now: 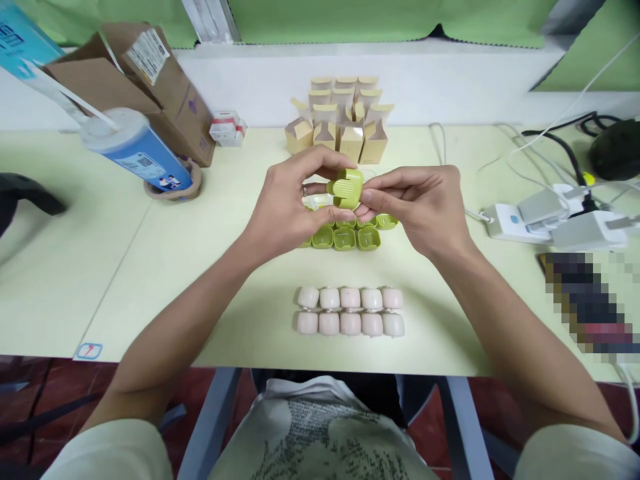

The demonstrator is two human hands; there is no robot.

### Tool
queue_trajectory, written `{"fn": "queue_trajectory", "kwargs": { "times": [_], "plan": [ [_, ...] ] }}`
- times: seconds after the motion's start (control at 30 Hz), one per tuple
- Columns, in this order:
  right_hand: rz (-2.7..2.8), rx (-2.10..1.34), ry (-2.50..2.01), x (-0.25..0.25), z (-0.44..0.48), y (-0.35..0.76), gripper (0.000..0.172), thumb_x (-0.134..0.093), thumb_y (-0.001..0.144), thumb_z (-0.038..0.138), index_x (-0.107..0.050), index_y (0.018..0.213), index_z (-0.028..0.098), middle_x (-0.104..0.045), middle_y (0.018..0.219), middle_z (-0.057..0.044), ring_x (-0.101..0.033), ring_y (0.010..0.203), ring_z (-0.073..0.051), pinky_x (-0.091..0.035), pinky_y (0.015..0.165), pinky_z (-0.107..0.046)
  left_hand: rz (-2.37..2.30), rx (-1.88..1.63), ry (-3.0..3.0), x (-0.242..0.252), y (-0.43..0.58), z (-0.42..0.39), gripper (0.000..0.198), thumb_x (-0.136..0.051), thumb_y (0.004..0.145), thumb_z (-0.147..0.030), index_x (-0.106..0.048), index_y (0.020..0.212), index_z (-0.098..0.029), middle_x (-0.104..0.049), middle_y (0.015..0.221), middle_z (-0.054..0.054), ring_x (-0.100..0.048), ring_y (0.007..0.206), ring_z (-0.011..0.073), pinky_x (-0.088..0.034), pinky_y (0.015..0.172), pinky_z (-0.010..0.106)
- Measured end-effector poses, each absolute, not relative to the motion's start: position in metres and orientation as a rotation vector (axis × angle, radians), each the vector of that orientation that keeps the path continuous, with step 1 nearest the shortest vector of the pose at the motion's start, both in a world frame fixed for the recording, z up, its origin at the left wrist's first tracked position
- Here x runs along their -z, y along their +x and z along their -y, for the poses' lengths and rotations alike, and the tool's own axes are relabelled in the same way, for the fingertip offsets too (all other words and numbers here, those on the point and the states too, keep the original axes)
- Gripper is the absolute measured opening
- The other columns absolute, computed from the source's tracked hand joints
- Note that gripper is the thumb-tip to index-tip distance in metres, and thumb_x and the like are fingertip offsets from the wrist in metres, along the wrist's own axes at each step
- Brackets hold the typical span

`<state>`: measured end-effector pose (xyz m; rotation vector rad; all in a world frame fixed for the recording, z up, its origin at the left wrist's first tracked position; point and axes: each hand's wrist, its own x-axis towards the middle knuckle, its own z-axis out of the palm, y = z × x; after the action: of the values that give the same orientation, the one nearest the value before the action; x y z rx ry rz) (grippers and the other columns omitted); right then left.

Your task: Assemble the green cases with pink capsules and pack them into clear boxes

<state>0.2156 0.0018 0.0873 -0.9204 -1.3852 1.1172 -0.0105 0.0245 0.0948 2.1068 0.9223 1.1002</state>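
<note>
A small green plastic cup-shaped piece [349,189] with a ribbed tab is held above the table between both hands. My left hand [287,197] curls round its left side, fingers above and thumb below. My right hand [420,203] pinches its right side between thumb and fingers. Below the hands stand rows of similar open green cups [345,238], partly hidden by the hands. Nearer to me lie two rows of small rounded white and pale pink cases [351,311], set close together.
Several small open cardboard boxes [351,143] stand at the back. On the left are a large brown carton [175,100], a blue drink cup [145,153] in a holder and a small white-red box [228,129]. A power strip [517,223] with cables and a pixelated phone-like object [587,300] are right.
</note>
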Motion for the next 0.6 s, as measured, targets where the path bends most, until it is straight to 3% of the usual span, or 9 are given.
{"fn": "queue_trajectory", "kwargs": {
  "times": [0.33, 0.6],
  "plan": [
    [1.348, -1.098, -0.926, -0.079, -0.004, 0.210, 0.023, -0.103, 0.081, 0.042, -0.087, 0.084, 0.025, -0.082, 0.077, -0.003, -0.081, 0.069, -0.023, -0.075, 0.077, -0.045, -0.895, -1.045, 2.111, -0.097, -0.016, -0.027, 0.054, -0.095, 0.085, -0.057, -0.078, 0.125, -0.025, -0.082, 0.124, 0.008, -0.079, 0.119, 0.0294, -0.072, 0.104, 0.048],
    [1.375, -1.159, -0.990, -0.072, -0.010, 0.208, 0.047, -0.104, 0.073, 0.062, -0.072, 0.083, 0.029, -0.072, 0.071, 0.000, -0.075, 0.068, -0.022, -0.067, 0.062, -0.040, -0.778, -1.084, 2.046, -0.099, -0.012, -0.027, 0.055, -0.094, 0.085, -0.064, -0.077, 0.123, -0.028, -0.084, 0.126, 0.005, -0.080, 0.121, 0.0280, -0.068, 0.111, 0.048]
  ]
}}
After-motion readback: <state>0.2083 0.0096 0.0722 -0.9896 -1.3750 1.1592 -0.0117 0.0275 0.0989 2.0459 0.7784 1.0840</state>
